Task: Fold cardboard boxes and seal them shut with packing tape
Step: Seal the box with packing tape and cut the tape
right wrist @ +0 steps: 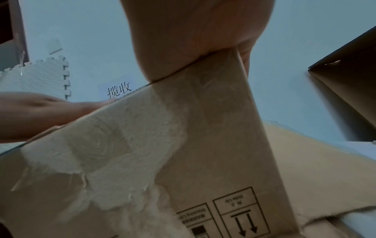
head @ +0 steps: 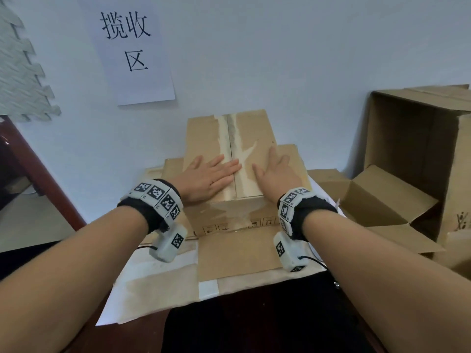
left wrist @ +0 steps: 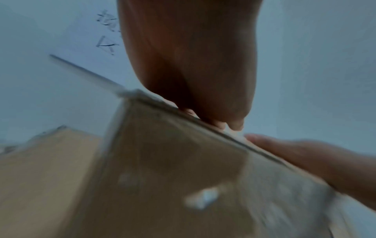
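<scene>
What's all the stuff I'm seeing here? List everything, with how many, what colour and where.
box: one, brown, centre of table, top flaps closed, torn pale strips along the seam.
flat cardboard: several sheets, brown and pale, under and in front of the box.
open boxes: at least two, brown, at right, one lying on its side.
sign: one, white with black characters, on the wall.
foam mat: one, grey, jigsaw-edged, upper left against the wall.
wrist bands: two, black with black-and-white markers, one on each wrist.
left hand: flat on the left flap.
right hand: flat on the right flap.
</scene>
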Demonstrator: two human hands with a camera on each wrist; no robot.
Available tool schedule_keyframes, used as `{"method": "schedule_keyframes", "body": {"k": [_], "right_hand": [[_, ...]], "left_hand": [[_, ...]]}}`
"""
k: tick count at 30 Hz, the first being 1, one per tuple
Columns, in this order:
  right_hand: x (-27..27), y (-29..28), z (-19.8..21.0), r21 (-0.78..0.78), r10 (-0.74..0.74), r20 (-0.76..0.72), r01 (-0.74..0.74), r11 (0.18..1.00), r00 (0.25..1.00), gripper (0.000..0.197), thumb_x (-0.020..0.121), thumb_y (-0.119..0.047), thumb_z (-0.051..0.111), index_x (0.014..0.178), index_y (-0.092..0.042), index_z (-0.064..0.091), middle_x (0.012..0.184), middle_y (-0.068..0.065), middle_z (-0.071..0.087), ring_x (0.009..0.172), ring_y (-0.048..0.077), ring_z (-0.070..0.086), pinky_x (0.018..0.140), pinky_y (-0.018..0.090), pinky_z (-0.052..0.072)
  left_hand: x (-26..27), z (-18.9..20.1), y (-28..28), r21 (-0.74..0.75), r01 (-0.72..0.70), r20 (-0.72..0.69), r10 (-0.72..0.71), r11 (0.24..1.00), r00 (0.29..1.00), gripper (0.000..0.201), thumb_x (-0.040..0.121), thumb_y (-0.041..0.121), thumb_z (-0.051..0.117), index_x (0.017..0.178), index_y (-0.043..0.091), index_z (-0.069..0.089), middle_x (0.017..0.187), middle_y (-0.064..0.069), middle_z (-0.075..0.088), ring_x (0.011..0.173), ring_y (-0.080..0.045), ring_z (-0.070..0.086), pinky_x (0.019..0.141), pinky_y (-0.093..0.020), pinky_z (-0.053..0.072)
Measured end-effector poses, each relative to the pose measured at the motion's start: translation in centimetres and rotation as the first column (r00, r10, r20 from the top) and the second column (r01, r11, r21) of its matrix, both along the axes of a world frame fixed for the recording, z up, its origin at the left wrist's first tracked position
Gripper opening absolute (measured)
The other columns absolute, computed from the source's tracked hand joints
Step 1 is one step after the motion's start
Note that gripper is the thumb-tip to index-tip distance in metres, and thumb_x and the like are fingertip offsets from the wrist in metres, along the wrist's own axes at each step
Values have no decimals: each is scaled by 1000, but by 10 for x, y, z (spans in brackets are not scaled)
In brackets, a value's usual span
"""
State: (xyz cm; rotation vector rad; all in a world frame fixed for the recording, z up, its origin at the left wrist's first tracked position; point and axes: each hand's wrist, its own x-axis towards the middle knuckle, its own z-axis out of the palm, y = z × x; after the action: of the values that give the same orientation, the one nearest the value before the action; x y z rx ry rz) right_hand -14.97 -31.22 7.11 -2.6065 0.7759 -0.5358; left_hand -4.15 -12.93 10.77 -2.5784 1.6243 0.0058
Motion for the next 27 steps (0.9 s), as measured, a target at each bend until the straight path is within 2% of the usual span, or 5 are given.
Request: {"method": "schedule_keyframes", "body": {"k": [6,9,12,16,27], "right_hand": [[-7,0,-1,13,25,23,-25,1000,999,71,96,-57,28,152,-21,3,138,14,30,108,35,54,84,40,45],[-9,1,-3,27,16,62,-18,999,998,79,94,-58,32,152,-13,2,138,14,31,108,35,55,82,39,45],[-8,2,-1,66,-35,56,31,997,998,88,92,-62,36,151,-6,2,143,15,31,114,34,52,85,39,45],[-1,7,10,97,31,17,-33,995,999,88,92,-59,40,150,-3,3,143,18,31,119,36,48,91,41,43],[72,49,93,-147,275,-254,-318,937,927,51,94,-33,46,141,-25,30,123,11,53,108,32,56,98,45,33]], "left_hand": [[23,7,-3,-89,-242,-19,241,966,970,62,98,61,15,153,40,-2,161,13,-11,149,-18,-8,118,-56,-3],[20,4,8,-302,-466,-259,399,831,879,80,95,61,35,155,27,-4,162,1,-14,149,-26,-2,118,-54,9],[4,-2,20,-383,-684,-700,289,621,654,92,93,51,53,154,18,-7,155,-2,18,135,-26,35,108,-43,38],[-11,-11,31,-353,-837,-893,115,419,434,65,93,41,59,143,20,22,130,-6,53,106,-25,60,89,-49,54],[-25,-18,72,-363,-926,-932,-32,99,362,60,103,21,41,150,31,6,127,-3,50,89,-17,58,44,-24,52]]}}
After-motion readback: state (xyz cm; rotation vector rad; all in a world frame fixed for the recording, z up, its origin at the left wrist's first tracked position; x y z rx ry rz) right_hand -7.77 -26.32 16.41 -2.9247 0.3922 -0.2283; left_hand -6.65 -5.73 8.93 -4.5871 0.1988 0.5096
